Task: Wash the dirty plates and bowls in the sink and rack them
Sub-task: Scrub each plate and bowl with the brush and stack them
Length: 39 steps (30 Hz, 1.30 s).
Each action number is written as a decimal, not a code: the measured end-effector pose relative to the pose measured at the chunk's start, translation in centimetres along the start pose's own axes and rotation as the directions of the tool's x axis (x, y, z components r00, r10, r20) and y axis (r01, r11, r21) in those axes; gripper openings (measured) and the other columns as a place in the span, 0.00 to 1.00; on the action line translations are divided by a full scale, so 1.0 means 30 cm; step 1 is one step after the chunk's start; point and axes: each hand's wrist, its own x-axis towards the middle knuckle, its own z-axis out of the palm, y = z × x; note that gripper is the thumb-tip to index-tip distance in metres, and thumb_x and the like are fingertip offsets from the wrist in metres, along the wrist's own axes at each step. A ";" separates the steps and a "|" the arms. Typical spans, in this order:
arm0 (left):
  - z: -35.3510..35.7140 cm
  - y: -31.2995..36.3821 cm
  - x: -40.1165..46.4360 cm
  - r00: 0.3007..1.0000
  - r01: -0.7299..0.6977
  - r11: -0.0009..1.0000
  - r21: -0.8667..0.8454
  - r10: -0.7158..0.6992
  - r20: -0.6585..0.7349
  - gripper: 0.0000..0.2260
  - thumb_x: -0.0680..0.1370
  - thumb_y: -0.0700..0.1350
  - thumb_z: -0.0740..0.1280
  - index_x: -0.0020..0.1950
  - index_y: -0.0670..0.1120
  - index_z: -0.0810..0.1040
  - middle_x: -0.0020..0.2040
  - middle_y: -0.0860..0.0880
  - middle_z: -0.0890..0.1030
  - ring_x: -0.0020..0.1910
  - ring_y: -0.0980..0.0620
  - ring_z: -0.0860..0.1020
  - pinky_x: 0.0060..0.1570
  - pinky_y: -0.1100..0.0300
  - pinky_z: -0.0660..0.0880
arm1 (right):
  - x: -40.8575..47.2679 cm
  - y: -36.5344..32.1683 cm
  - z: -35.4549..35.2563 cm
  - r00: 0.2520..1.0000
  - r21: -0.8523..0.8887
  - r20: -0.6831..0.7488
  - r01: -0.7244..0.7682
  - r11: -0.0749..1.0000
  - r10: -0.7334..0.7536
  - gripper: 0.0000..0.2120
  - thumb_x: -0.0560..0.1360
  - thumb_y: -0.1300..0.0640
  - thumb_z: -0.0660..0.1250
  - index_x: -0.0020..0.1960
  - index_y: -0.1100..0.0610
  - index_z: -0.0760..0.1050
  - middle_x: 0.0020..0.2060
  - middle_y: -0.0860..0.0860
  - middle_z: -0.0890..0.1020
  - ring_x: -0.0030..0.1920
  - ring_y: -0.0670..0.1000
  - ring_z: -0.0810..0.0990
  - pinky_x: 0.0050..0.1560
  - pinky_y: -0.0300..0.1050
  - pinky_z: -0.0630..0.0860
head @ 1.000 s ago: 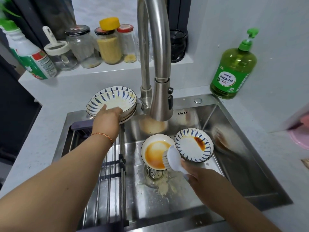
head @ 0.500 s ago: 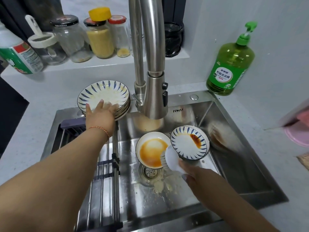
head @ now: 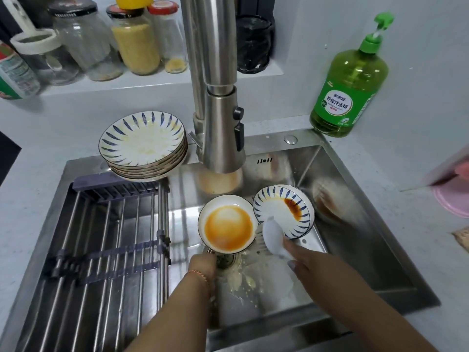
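Since the earlier frame, our left hand [head: 203,266] has left the stack of plates [head: 144,146] and dropped into the sink [head: 368,262], where it now holds the near rim of the orange-stained bowl [head: 227,228] above the drain [head: 224,260]; how its fingers lie we cannot tell, as the bowl hides them. Our right hand [head: 307,265] grips a white brush [head: 272,236], its head touching the blue-striped bowl [head: 284,212] just right of the stained bowl.

The green detergent bottle [head: 349,87], right of the faucet [head: 215,97] on the grey counter, carries a label with Chinese characters too small for us to read reliably. The plate stack sits left of the faucet on the sink's back edge. The rack [head: 106,240] spans the sink's left part. Glass jars [head: 134,39] stand on the white ledge behind the faucet.
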 end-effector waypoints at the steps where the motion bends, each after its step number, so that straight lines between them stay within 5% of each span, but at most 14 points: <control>1: 0.007 -0.020 0.028 1.000 0.013 0.996 -0.085 -0.012 0.007 0.21 0.75 0.40 0.64 0.66 0.31 0.72 0.42 0.45 0.77 0.39 0.49 0.74 0.54 0.52 0.76 | 0.002 0.009 -0.001 1.000 0.007 -0.003 -0.005 1.000 0.005 0.22 0.82 0.47 0.53 0.74 0.35 0.54 0.44 0.45 0.76 0.42 0.45 0.70 0.44 0.39 0.68; 5: 0.060 -0.001 0.008 0.994 0.105 0.916 -0.388 -0.104 0.025 0.08 0.79 0.30 0.58 0.48 0.37 0.75 0.31 0.45 0.74 0.30 0.50 0.73 0.27 0.63 0.72 | 0.019 0.046 -0.009 1.000 0.007 -0.019 -0.011 1.000 0.011 0.23 0.82 0.47 0.53 0.74 0.34 0.52 0.37 0.44 0.73 0.42 0.44 0.76 0.47 0.40 0.75; 8: 0.087 0.018 0.024 0.992 0.124 0.845 -0.520 -0.115 0.050 0.11 0.79 0.30 0.56 0.46 0.42 0.75 0.36 0.44 0.74 0.34 0.50 0.71 0.26 0.63 0.73 | 0.039 0.071 -0.011 0.999 0.005 -0.035 -0.007 1.000 0.007 0.23 0.82 0.47 0.53 0.73 0.33 0.52 0.40 0.45 0.75 0.42 0.46 0.76 0.46 0.42 0.74; 11: 0.096 0.014 0.081 0.989 0.149 0.788 -0.598 -0.126 0.081 0.12 0.78 0.31 0.59 0.58 0.41 0.75 0.40 0.42 0.76 0.36 0.47 0.73 0.37 0.57 0.75 | 0.059 0.089 -0.008 0.999 0.007 -0.051 -0.011 1.000 0.012 0.22 0.81 0.47 0.54 0.73 0.33 0.54 0.40 0.45 0.75 0.41 0.44 0.76 0.46 0.40 0.75; 17: 0.117 0.021 0.162 0.977 0.196 0.801 -0.566 -0.206 0.046 0.19 0.72 0.32 0.71 0.62 0.38 0.75 0.53 0.38 0.80 0.46 0.39 0.79 0.34 0.52 0.80 | 0.071 0.122 -0.015 0.996 0.010 -0.091 -0.014 1.000 0.015 0.23 0.81 0.45 0.53 0.72 0.30 0.52 0.52 0.45 0.80 0.49 0.45 0.78 0.51 0.43 0.76; 22: 0.126 0.031 0.194 0.973 0.185 0.828 -0.530 -0.231 -0.022 0.19 0.72 0.30 0.71 0.61 0.36 0.74 0.58 0.35 0.78 0.41 0.38 0.77 0.19 0.56 0.75 | 0.084 0.140 -0.005 0.996 0.001 -0.094 -0.012 1.000 0.012 0.23 0.81 0.45 0.53 0.74 0.33 0.52 0.55 0.43 0.80 0.52 0.44 0.78 0.55 0.44 0.76; 26: 0.101 0.038 0.119 0.973 0.117 0.845 -0.522 -0.202 -0.108 0.10 0.74 0.25 0.63 0.51 0.36 0.73 0.44 0.37 0.76 0.34 0.40 0.74 0.12 0.55 0.71 | 0.072 0.143 -0.010 0.995 0.004 -0.097 -0.004 1.000 0.004 0.23 0.81 0.44 0.53 0.73 0.32 0.52 0.53 0.44 0.80 0.50 0.44 0.78 0.51 0.41 0.75; 30: 0.028 0.023 0.082 0.969 0.074 0.862 -0.501 -0.182 -0.169 0.18 0.74 0.25 0.62 0.63 0.35 0.71 0.52 0.34 0.76 0.36 0.39 0.75 0.15 0.52 0.73 | 0.047 0.112 -0.035 0.997 0.022 -0.075 0.006 1.000 -0.004 0.23 0.81 0.46 0.54 0.74 0.34 0.54 0.47 0.43 0.78 0.46 0.43 0.76 0.47 0.37 0.72; 33: -0.041 0.025 0.027 0.971 0.044 0.889 -0.455 -0.146 -0.190 0.06 0.77 0.29 0.61 0.52 0.36 0.73 0.59 0.32 0.76 0.40 0.38 0.77 0.21 0.53 0.77 | 0.024 0.076 -0.062 0.999 -0.010 -0.046 0.015 1.000 -0.015 0.22 0.82 0.47 0.53 0.74 0.35 0.53 0.54 0.43 0.78 0.49 0.44 0.76 0.49 0.37 0.71; 35: -0.080 0.036 -0.019 0.977 0.016 0.910 -0.414 -0.102 -0.187 0.11 0.80 0.32 0.58 0.40 0.44 0.69 0.59 0.35 0.76 0.41 0.43 0.78 0.27 0.57 0.79 | 0.006 0.052 -0.073 0.999 -0.036 -0.045 0.030 0.999 -0.032 0.22 0.82 0.47 0.52 0.74 0.35 0.53 0.54 0.42 0.78 0.50 0.44 0.76 0.48 0.38 0.70; 39: -0.086 0.067 -0.110 0.983 -0.050 0.915 -0.400 -0.025 -0.180 0.07 0.79 0.29 0.56 0.49 0.37 0.70 0.53 0.34 0.74 0.41 0.38 0.76 0.19 0.54 0.76 | -0.021 0.041 -0.076 0.998 -0.003 -0.036 0.042 0.999 -0.042 0.22 0.81 0.46 0.52 0.73 0.34 0.54 0.60 0.45 0.78 0.55 0.46 0.77 0.53 0.40 0.70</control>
